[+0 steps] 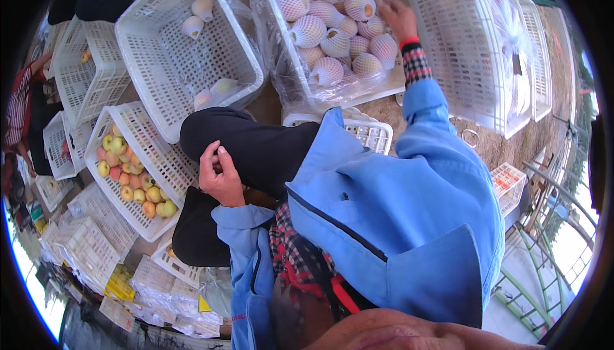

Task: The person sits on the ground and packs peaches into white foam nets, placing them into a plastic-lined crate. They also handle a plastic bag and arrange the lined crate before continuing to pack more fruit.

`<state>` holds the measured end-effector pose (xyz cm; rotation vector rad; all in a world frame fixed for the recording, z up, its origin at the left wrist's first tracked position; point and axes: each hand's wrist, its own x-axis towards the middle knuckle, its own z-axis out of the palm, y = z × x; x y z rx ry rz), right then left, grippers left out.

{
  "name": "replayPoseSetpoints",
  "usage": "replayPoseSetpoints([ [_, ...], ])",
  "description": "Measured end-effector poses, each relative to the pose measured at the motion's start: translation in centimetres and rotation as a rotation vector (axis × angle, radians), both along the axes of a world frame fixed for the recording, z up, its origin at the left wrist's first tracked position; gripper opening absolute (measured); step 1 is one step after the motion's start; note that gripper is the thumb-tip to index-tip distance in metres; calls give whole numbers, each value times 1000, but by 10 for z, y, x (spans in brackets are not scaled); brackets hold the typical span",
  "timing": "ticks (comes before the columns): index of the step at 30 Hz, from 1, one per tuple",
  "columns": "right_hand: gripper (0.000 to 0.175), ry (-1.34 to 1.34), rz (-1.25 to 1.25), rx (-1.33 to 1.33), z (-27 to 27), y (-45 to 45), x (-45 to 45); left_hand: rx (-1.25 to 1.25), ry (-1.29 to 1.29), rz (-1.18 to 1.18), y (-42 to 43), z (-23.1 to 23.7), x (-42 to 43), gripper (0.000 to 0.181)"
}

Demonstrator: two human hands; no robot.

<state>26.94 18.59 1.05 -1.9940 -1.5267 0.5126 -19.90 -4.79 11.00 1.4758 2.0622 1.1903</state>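
My right hand [397,18] is at the right rim of a white plastic crate [307,79] lined with clear film, its fingers bent beside apples in foam net sleeves [331,28]; whether it holds anything cannot be told. Above my dark-trousered knee, my left hand [221,173] hangs with curled fingers and a gap between thumb and forefinger, no object visible in it. Left of the full crate, another lined crate [189,131] holds a few sleeved apples [193,27]. A tilted crate [158,235] beside my knee contains bare red and yellow apples [136,177].
Upright stacked crates [455,52] stand close to my right forearm. A small white basket [383,139] lies before my lap. More crates [91,71] and another person's striped sleeve [18,105] are at far left. Green metal ladders [532,297] are at lower right.
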Motion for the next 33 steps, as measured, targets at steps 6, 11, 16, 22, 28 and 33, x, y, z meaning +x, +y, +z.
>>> replayPoseSetpoints([
  [6,73,-169,207,-14,-66,-82,-72,25,-29,-59,7,-4,5,14],
  [11,101,-150,88,-415,-77,-50,-116,13,9,-62,2,-2,6,15],
  [16,94,-206,9,-328,-73,-50,-128,33,28,-43,0,-4,4,15],
  [22,84,-542,104,-351,-67,-66,-111,11,-1,-24,0,-4,6,14],
  [28,86,-635,275,-440,9,-34,-134,31,5,-16,-1,-10,4,12],
  [33,85,-390,632,46,-67,-5,-157,37,51,-14,4,-7,7,12],
])
